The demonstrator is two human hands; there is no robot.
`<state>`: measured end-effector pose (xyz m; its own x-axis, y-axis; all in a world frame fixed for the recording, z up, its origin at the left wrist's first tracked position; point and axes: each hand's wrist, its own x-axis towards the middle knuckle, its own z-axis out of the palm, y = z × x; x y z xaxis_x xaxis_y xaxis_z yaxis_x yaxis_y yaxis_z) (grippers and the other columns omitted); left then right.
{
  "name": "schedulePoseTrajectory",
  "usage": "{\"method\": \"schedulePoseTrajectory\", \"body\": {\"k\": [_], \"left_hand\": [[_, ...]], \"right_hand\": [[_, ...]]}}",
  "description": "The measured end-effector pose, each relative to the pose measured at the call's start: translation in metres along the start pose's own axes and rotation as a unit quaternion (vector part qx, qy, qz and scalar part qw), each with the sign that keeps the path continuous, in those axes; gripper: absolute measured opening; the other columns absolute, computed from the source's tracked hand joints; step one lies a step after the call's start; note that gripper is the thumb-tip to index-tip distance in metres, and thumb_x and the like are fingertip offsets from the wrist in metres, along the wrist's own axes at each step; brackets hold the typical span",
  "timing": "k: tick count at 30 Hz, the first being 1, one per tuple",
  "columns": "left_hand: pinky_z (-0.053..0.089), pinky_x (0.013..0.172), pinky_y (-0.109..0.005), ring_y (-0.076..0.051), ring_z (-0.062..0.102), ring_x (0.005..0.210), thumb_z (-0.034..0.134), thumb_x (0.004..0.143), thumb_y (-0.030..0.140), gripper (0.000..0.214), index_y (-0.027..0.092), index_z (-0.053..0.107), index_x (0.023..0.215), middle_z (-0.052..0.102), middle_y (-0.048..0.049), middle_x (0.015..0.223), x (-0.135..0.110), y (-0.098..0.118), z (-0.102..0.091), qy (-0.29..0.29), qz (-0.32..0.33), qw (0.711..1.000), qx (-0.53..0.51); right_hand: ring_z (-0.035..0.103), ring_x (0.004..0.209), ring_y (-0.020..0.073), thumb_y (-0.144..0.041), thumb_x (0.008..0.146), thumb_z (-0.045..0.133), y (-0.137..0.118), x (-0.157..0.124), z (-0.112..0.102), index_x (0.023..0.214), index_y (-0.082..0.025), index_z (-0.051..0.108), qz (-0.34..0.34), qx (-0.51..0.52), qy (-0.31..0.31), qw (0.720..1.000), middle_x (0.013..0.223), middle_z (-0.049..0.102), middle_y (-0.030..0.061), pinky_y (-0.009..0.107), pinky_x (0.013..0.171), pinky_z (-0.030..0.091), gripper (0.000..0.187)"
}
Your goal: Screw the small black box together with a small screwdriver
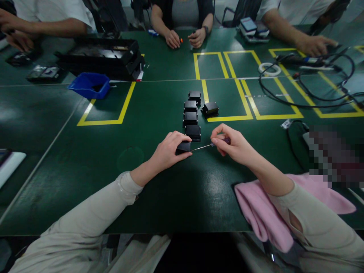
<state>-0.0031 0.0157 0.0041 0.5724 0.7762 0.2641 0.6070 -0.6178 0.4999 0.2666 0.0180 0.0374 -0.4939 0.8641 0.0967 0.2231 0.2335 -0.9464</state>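
My left hand (172,149) grips a small black box (184,147) on the green table, thumb on the near side and fingers over the far side. In my right hand (231,142) is a screwdriver (221,142) with a dark handle, held between thumb and fingers. Its thin metal shaft points left, and the tip meets the box's right end near my left thumb. Just beyond, several similar black boxes (193,132) stand in a column leading away from me. Another black box (211,108) lies to the right of that column, slightly turned.
A pink cloth (256,208) hangs over the table's front edge under my right forearm. Blue bin (90,85) and stacked black trays (105,57) stand at the back left. Cables (304,99) coil at the right. Three people sit opposite, their hands on or above the table.
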Motion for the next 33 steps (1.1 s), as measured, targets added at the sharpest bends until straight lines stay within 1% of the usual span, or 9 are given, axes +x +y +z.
{"method": "schedulePoseTrajectory", "body": {"k": [4, 9, 14, 18, 20, 22, 24, 30, 33], "left_hand": [[0.049, 0.094, -0.041, -0.027, 0.059, 0.111, 0.073, 0.092, 0.033, 0.036, 0.020, 0.059, 0.122, 0.065, -0.0094, 0.120, -0.0001, -0.0001, -0.0003, 0.000, 0.001, 1.000, 0.003], [0.049, 0.096, -0.042, -0.027, 0.059, 0.112, 0.073, 0.093, 0.034, 0.036, 0.019, 0.059, 0.123, 0.065, -0.0095, 0.120, -0.0003, -0.0006, 0.0001, 0.003, 0.002, 1.000, 0.003], [0.049, 0.096, -0.042, -0.027, 0.059, 0.113, 0.073, 0.093, 0.034, 0.035, 0.020, 0.058, 0.122, 0.064, -0.0094, 0.121, 0.0001, 0.0001, -0.0002, -0.004, -0.004, 1.000, 0.003], [0.049, 0.097, -0.043, -0.027, 0.059, 0.114, 0.072, 0.093, 0.035, 0.036, 0.022, 0.058, 0.123, 0.064, -0.0088, 0.122, 0.0000, 0.0005, -0.0006, -0.008, -0.013, 1.000, 0.004], [0.049, 0.097, -0.043, -0.027, 0.059, 0.114, 0.072, 0.093, 0.035, 0.036, 0.021, 0.058, 0.123, 0.064, -0.0091, 0.122, -0.0001, 0.0006, -0.0007, -0.009, -0.014, 1.000, 0.005], [0.049, 0.096, -0.043, -0.027, 0.059, 0.113, 0.072, 0.093, 0.035, 0.036, 0.021, 0.058, 0.123, 0.064, -0.0095, 0.122, -0.0001, 0.0006, -0.0008, -0.009, -0.012, 1.000, 0.005], [0.049, 0.096, -0.043, -0.027, 0.059, 0.113, 0.072, 0.093, 0.035, 0.036, 0.020, 0.058, 0.122, 0.064, -0.0096, 0.121, -0.0001, 0.0005, -0.0006, -0.007, -0.010, 1.000, 0.004], [0.049, 0.096, -0.043, -0.027, 0.059, 0.112, 0.072, 0.093, 0.035, 0.035, 0.020, 0.058, 0.122, 0.064, -0.0095, 0.120, 0.0002, -0.0002, 0.0004, -0.003, -0.003, 1.000, 0.004], [0.049, 0.096, -0.043, -0.027, 0.059, 0.112, 0.073, 0.093, 0.035, 0.036, 0.020, 0.058, 0.123, 0.064, -0.0095, 0.121, 0.0001, -0.0002, 0.0002, -0.005, -0.004, 1.000, 0.003]], "right_hand": [[0.048, 0.045, 0.0072, -0.023, 0.096, 0.059, -0.0017, -0.0004, -0.0002, 0.101, -0.020, 0.049, -0.002, -0.002, 0.011, 1.000, 0.059, 0.045, -0.0115, 0.021, 0.046, 0.036, 0.011], [0.046, 0.044, 0.0079, -0.028, 0.100, 0.056, -0.0015, -0.0007, -0.0003, 0.097, -0.020, 0.050, 0.004, 0.003, -0.007, 1.000, 0.054, 0.046, -0.0111, 0.021, 0.045, 0.034, 0.010], [0.048, 0.045, 0.0071, -0.023, 0.096, 0.061, -0.0010, -0.0004, -0.0004, 0.101, -0.020, 0.050, -0.009, 0.001, 0.012, 1.000, 0.059, 0.044, -0.0117, 0.021, 0.046, 0.036, 0.012], [0.046, 0.044, 0.0073, -0.029, 0.100, 0.057, 0.0000, -0.0001, -0.0005, 0.096, -0.021, 0.050, 0.007, 0.019, -0.003, 1.000, 0.055, 0.044, -0.0115, 0.021, 0.045, 0.034, 0.011], [0.046, 0.044, 0.0074, -0.028, 0.101, 0.055, 0.0002, -0.0001, -0.0008, 0.096, -0.021, 0.049, 0.008, 0.018, -0.008, 1.000, 0.054, 0.045, -0.0113, 0.021, 0.045, 0.034, 0.010], [0.047, 0.044, 0.0072, -0.024, 0.099, 0.057, 0.0000, -0.0001, -0.0008, 0.098, -0.020, 0.050, 0.001, 0.010, -0.001, 1.000, 0.056, 0.045, -0.0114, 0.021, 0.046, 0.035, 0.008], [0.048, 0.045, 0.0069, -0.022, 0.097, 0.060, -0.0002, 0.0000, -0.0005, 0.100, -0.020, 0.050, -0.007, 0.007, 0.009, 1.000, 0.058, 0.045, -0.0116, 0.021, 0.047, 0.036, 0.011], [0.046, 0.043, 0.0073, -0.028, 0.101, 0.055, 0.0006, 0.0004, 0.0001, 0.097, -0.021, 0.049, 0.002, 0.012, -0.007, 1.000, 0.054, 0.045, -0.0116, 0.021, 0.045, 0.034, 0.010], [0.048, 0.044, 0.0070, -0.025, 0.098, 0.060, 0.0002, 0.0005, -0.0002, 0.100, -0.020, 0.049, -0.002, 0.001, 0.010, 1.000, 0.058, 0.046, -0.0114, 0.021, 0.046, 0.036, 0.011]]}}
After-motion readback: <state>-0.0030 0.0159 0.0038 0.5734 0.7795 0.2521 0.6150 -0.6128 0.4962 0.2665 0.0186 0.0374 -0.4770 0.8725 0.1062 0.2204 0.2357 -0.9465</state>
